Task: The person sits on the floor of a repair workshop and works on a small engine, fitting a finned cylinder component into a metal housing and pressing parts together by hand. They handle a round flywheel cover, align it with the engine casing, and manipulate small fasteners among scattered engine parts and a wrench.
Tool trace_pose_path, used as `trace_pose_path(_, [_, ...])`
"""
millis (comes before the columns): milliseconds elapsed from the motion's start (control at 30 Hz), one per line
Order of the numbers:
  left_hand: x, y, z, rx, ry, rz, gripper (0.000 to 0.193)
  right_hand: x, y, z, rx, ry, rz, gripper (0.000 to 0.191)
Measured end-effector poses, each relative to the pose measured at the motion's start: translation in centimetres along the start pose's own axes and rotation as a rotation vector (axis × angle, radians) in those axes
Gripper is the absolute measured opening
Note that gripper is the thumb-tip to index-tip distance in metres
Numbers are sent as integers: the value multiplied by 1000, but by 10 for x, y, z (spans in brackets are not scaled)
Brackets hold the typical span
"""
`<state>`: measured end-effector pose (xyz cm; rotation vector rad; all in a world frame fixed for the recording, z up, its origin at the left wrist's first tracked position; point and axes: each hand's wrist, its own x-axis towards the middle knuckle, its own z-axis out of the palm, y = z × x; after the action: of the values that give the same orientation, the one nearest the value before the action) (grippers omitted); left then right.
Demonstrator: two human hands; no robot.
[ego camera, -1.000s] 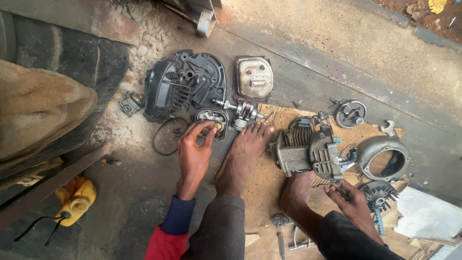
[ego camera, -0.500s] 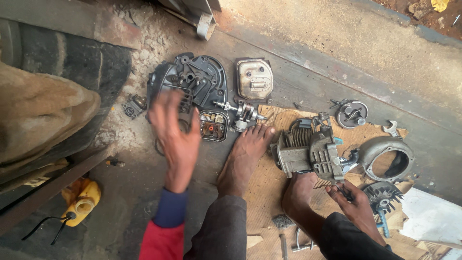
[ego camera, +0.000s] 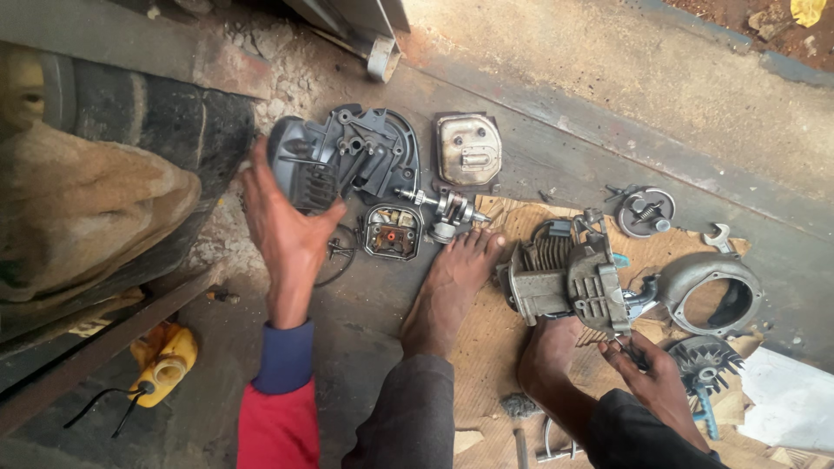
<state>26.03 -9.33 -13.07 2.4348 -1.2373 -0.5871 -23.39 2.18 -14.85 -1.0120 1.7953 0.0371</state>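
Two hands in view, much of the scene cut off or obscured. Far left: tan cloth bundle (ego camera: 78, 217) over a dark tyre (ego camera: 174, 130), both clipped by the frame edge. Small yellow plastic bottle (ego camera: 165, 363) low left on the floor, label not readable. Left hand (ego camera: 282, 227), fingers spread wide, palm against the left edge of the dark grey moulded plastic engine cover (ego camera: 343, 161); grip underneath is hidden. Right of it: dull metal muffler box (ego camera: 468, 149), then a crankshaft (ego camera: 445, 207) partly behind a bare foot (ego camera: 452, 282). Grey finned engine block (ego camera: 565, 278) sits on brown cardboard (ego camera: 512, 347). Right hand (ego camera: 653, 375), fingers pinched narrow on a small dark part, too small to identify. Grey round metal housing (ego camera: 712, 291) far right.
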Motion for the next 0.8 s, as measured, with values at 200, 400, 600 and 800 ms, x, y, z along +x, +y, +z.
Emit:
trace_pose_path(200, [-19,1,-32,-575,-68,145,106,-1,-1,-3,-38,7,4,25])
trace_pose_path(400, [-45,33,-56,-1688,-543,-39,90,-3,1,-10,263,79,-49,23])
trace_pose_path(600, [-59,64,-36,-1969,-801,-105,86,0,16,-26,410,42,7,25])
trace_pose_path(800, [-69,76,-30,-1976,-819,-198,90,-2,17,-30,410,22,-84,23])
